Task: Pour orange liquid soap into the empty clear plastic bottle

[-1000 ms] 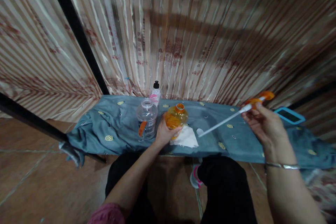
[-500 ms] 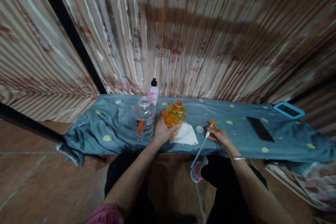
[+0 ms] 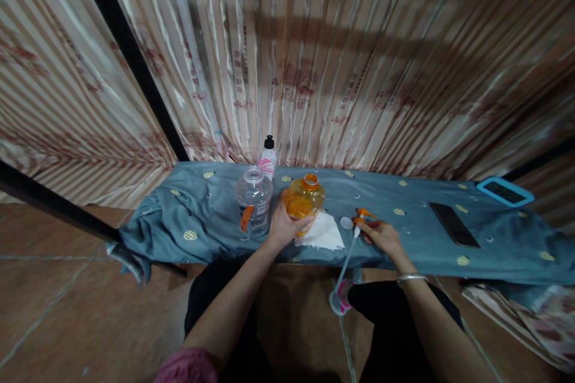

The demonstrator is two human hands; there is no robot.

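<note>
My left hand is wrapped round the lower left side of an orange see-through bottle, which stands upright with its mouth uncovered. In my right hand is an orange-and-white pump head, pinched between the fingers, its long tube slanting down past the bench's front edge. A clear bottle with an orange label and no cap stands just left of my left hand. Between my hands lie a white paper tissue and a small round white cap.
Behind the clear bottle stands a small bottle with a black cap. A dark phone and a blue-framed device lie to the right on the cloth-covered bench. A striped curtain hangs behind, with a black pole at left.
The view has shifted slightly, so everything sits a little further right. My left hand keeps its hold on the orange bottle, and my right hand still holds the pump head with its tube hanging.
</note>
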